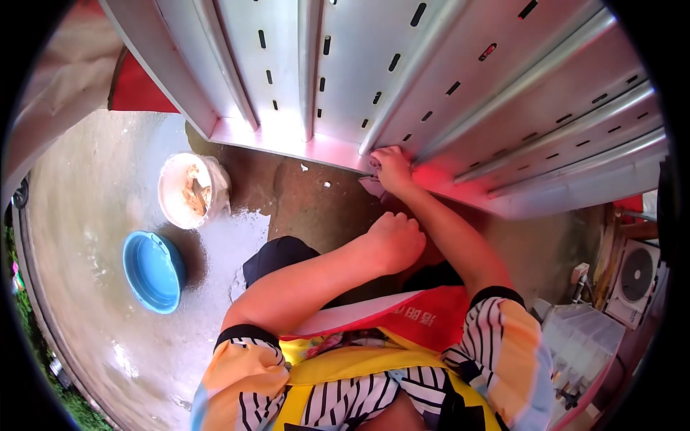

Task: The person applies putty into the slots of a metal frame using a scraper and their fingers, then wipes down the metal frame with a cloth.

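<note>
A large silver metal panel (338,147) with slots and raised ribs fills the top of the head view. My right hand (392,169) is closed on a greyish-purple cloth (373,188), pressed to the panel's lower edge; part of the cloth hangs below the fingers. Nearer my body, my left hand (397,243) is curled into a fist, apart from the panel. Its palm side faces away, so anything inside is hidden.
On the wet floor at left stand a white bucket (171,194) with something brownish inside and a blue basin (147,276). A red apron (438,316) covers my lap. At right are an outdoor air-conditioner unit (634,276) and a translucent bin (582,337).
</note>
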Action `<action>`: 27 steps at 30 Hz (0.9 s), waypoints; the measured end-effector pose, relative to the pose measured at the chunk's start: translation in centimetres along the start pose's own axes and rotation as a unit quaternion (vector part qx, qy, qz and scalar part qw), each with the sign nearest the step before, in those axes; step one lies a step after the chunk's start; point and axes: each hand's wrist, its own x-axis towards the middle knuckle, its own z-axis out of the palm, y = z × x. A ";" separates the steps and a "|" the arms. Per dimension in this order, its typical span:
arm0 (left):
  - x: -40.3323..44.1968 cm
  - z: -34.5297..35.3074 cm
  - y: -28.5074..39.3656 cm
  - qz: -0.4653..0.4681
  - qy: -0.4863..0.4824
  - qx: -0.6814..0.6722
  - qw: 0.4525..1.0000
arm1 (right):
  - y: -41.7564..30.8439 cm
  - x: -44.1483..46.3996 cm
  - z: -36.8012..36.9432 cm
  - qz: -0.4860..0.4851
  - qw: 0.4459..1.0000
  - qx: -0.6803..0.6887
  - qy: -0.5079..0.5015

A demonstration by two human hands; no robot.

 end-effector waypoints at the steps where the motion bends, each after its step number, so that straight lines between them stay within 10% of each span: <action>1: 0.0 0.0 0.1 -0.002 -0.005 0.005 1.000 | -0.5 0.3 -0.1 0.006 0.999 -0.021 -0.027; 4: -0.4 -0.1 -0.2 -0.009 -0.008 0.010 1.000 | -0.6 0.3 -1.9 0.049 0.981 -0.051 -0.179; 19: -0.8 -0.1 -0.4 -0.013 0.033 0.001 0.999 | -1.4 1.9 -2.8 0.204 0.911 -0.202 -0.297; 27: 0.2 0.2 0.0 -0.005 0.023 -0.001 1.000 | -1.9 0.7 -2.6 0.166 0.955 -0.142 -0.200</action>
